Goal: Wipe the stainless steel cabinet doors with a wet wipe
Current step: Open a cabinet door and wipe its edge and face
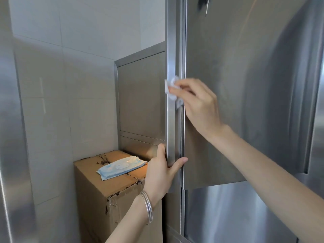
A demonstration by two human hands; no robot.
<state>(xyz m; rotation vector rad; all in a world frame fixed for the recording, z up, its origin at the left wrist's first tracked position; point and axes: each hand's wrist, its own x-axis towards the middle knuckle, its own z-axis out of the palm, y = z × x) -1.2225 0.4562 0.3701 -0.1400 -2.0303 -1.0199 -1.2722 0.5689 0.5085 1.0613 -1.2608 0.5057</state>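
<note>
A tall stainless steel cabinet door (245,85) fills the upper right of the view and stands ajar, its narrow left edge (171,120) facing me. My right hand (198,104) holds a crumpled white wet wipe (171,88) and presses it against that edge at mid height. Lower down, my left hand (162,172) grips the same edge near the door's bottom corner, thumb on the front face and fingers behind it. A silver bangle sits on the left wrist.
A blue-and-white pack of wet wipes (121,166) lies on a taped cardboard box (105,199) in the corner. Behind it stands a lower steel cabinet (140,102) against the white tiled wall (70,85). Another steel panel (10,137) borders the left; a lower door (236,216) is beneath.
</note>
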